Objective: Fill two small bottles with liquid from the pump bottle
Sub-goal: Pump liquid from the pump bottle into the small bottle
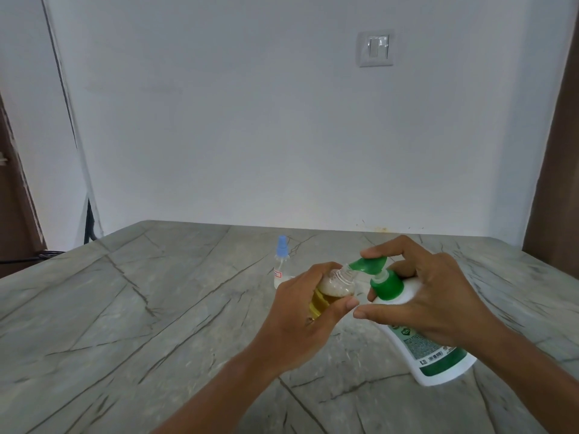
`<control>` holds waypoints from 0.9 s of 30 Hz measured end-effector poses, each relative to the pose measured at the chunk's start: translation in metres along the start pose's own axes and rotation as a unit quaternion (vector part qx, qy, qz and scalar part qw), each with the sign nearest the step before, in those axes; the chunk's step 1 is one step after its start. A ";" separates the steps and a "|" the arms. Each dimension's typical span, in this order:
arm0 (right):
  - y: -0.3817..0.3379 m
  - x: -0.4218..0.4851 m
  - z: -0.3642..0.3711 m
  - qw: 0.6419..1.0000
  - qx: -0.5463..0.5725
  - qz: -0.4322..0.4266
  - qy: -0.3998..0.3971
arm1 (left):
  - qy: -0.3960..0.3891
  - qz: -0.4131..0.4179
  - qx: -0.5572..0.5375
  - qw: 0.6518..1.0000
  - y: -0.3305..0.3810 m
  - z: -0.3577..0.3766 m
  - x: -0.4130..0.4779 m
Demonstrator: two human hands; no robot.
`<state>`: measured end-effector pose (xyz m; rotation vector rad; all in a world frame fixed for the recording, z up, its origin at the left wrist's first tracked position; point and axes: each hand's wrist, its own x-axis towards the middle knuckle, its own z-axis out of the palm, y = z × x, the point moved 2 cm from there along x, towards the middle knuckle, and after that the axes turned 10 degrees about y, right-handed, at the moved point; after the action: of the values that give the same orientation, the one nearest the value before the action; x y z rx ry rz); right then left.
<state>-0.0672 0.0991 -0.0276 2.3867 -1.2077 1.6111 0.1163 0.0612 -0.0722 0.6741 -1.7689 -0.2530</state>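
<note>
Pump bottle [416, 346], white with a green collar, leans on the marble-patterned table [125, 308] in the right hand [438, 296], whose thumb and fingers curl round its shoulder while the forefinger [385, 249] rests on the green pump head [368, 264], spout at the open neck of the small clear bottle [332, 289] that the left hand [300, 311] grips tilted, partly full of yellow liquid under foam. One small bottle seems well into filling; the next move calls for steady presses with spout and neck kept aligned, then likely a turn to the blue-capped spray bottle [282, 264] standing just behind
</note>
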 end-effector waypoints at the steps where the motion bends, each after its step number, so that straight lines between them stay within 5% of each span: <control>1: 0.000 0.000 0.000 1.000 0.003 -0.003 0.001 | -0.002 -0.001 -0.001 1.000 -0.001 0.000 -0.001; 27: 0.009 -0.001 0.002 0.999 0.033 -0.016 0.008 | 0.002 0.031 -0.005 1.000 0.002 -0.003 0.001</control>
<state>-0.0709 0.0928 -0.0332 2.4125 -1.1259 1.6847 0.1182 0.0631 -0.0691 0.6123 -1.7814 -0.2180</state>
